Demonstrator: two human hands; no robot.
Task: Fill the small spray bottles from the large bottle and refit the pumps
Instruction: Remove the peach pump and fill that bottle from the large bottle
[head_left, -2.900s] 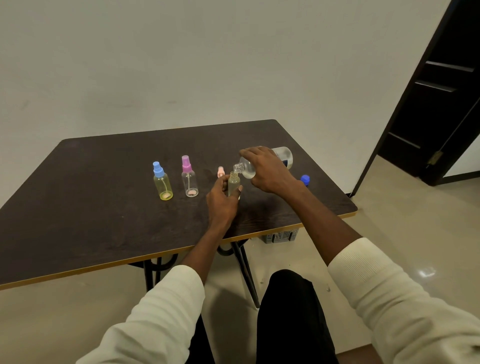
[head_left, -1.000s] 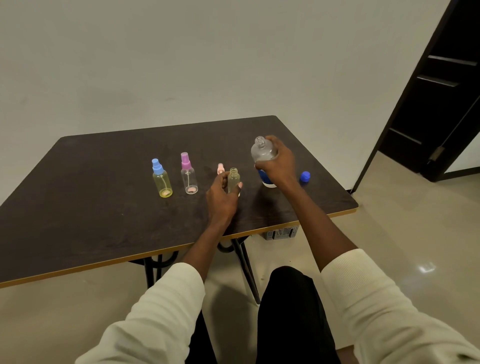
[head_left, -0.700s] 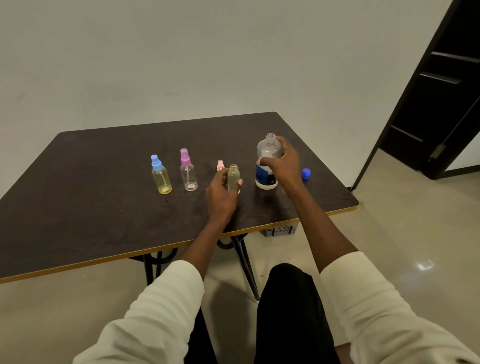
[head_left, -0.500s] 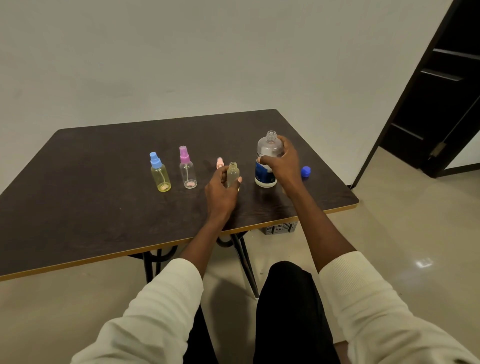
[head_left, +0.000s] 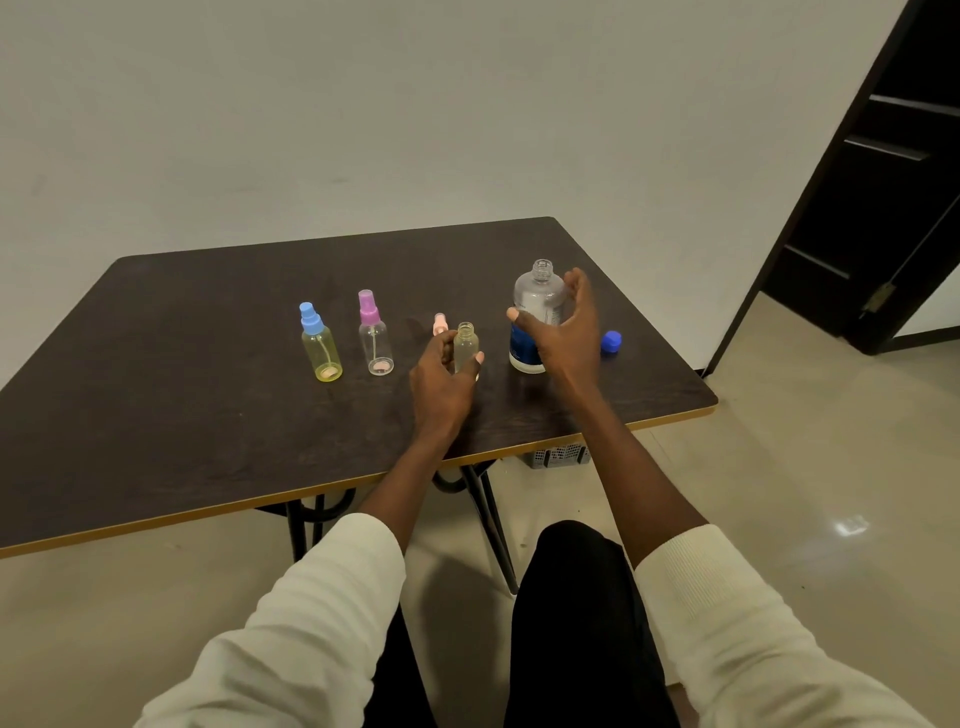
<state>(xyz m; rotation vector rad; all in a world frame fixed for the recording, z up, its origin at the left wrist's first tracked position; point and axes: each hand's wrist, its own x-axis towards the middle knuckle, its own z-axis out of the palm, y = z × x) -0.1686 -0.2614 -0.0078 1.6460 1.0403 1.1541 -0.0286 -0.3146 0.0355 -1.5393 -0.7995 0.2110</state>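
We see the large bottle (head_left: 537, 317), tilted to pour moments ago, now upright on the worktop (head_left: 182, 415); the right hand (head_left: 563, 332) releases it, fingers apart. The left hand (head_left: 441, 376) still grips the uncapped small bottle (head_left: 466, 345), its pink pump (head_left: 439, 324) just beyond.

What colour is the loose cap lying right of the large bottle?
Blue; the loose cap shows in the head view.

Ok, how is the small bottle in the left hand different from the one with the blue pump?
The held bottle has an open neck with no pump; the blue-pump bottle is capped. The left hand grips the held bottle; the blue-pump bottle stands free to the left. The blue-pump bottle looks stronger yellow; the held bottle looks paler. Both are small, see-through and upright on the table.
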